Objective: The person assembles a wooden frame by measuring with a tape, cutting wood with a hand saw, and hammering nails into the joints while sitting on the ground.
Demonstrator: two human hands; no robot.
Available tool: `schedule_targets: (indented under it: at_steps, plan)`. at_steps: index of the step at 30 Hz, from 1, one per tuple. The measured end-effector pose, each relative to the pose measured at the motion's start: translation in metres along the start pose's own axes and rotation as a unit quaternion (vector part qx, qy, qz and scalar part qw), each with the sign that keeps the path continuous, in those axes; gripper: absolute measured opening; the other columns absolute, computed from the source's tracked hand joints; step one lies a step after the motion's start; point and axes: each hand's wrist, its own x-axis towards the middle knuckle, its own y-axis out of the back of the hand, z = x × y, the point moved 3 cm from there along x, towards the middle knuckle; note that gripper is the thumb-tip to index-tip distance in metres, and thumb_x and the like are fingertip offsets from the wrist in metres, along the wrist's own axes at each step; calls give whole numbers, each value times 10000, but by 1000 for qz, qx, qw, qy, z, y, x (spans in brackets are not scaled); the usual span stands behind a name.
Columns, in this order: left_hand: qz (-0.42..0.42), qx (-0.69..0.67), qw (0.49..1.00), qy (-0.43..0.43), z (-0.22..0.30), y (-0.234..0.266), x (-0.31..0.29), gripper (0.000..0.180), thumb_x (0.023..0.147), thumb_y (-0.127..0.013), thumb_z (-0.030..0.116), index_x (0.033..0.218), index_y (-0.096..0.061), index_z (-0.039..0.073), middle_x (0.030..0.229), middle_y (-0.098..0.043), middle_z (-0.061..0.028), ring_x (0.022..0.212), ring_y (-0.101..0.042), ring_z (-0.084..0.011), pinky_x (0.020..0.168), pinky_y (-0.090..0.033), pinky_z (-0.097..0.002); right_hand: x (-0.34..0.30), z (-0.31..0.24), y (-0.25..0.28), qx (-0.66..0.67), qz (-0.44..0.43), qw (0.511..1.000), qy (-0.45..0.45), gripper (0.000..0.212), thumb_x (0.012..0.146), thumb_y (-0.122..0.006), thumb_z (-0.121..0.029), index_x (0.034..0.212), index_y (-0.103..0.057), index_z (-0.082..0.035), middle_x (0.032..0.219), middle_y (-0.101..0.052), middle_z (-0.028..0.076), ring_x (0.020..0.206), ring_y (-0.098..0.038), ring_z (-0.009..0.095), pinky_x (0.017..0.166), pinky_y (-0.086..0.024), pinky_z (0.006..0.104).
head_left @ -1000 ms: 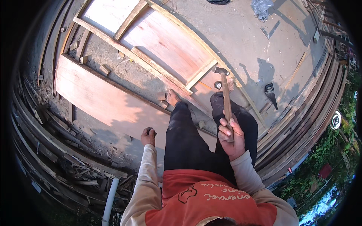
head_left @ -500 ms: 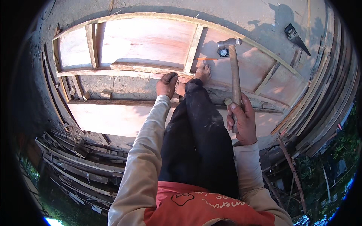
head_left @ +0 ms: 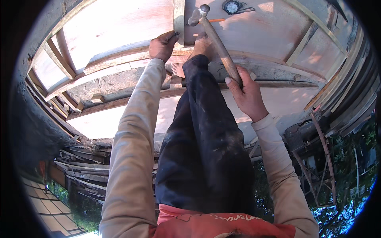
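Note:
My right hand (head_left: 249, 94) is closed around the wooden handle of a ball-peen hammer (head_left: 222, 53), near its lower end. The hammer slants up to the left, its metal head in front of the panel. My left hand (head_left: 163, 45) is pinched at the lower end of an upright wooden crosspiece (head_left: 179, 20); something tiny may be between thumb and finger, too small to name. That crosspiece meets a long wooden rail (head_left: 115, 63) of a frame backed by a pale plywood panel (head_left: 119, 27). My bare foot (head_left: 204, 47) rests on the frame, right of my left hand.
A round tape measure (head_left: 231, 6) and an orange pencil (head_left: 216, 20) lie on the panel. Nearer me is a second pale panel (head_left: 107, 125) with a wooden edge. Small wood blocks (head_left: 97, 98) sit between them. Stacked boards (head_left: 353, 83) line the right; more timber (head_left: 87, 170) lies lower left.
My left hand has moved up from the rail to the crosspiece's lower end. The hammer has tipped leftward, its head now close to that crosspiece. My view has shifted nearer the frame.

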Motion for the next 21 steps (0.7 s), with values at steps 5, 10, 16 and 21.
schedule_targets:
  at_steps: [5,10,16,21]
  plan:
    - [-20,-7,1000,8,9,1,3,260,927,-665,285,1121,-754,136,1108,-748,-32,1014,-700,-177,915,-524,-296,6,12,-17,-22,14,999,18,405,996,-623,-259,1306,-519,-21,843,-676,183,736,-691,314,696,-524,384]
    - [-11,20,1000,-13,-10,0,4,224,947,-632,239,1105,-745,128,1133,-738,-26,1009,-699,-177,907,-530,-298,8,3,-27,-2,-19,999,-26,403,992,-625,-256,1301,-515,-23,810,-668,197,711,-678,358,680,-516,408]
    - [-3,72,995,-70,6,-7,3,246,964,-625,275,1125,-736,126,1093,-740,-57,988,-698,-224,892,-536,-317,9,8,-33,-12,-34,999,-20,410,989,-624,-255,1309,-511,-25,814,-665,234,758,-675,424,679,-516,445]
    - [1,49,997,-66,5,-4,3,372,953,-637,410,1199,-723,144,1100,-743,-92,1017,-695,-246,909,-528,-324,9,3,-36,-51,-12,999,14,421,986,-627,-266,1304,-512,-14,844,-673,246,801,-670,443,692,-521,466]
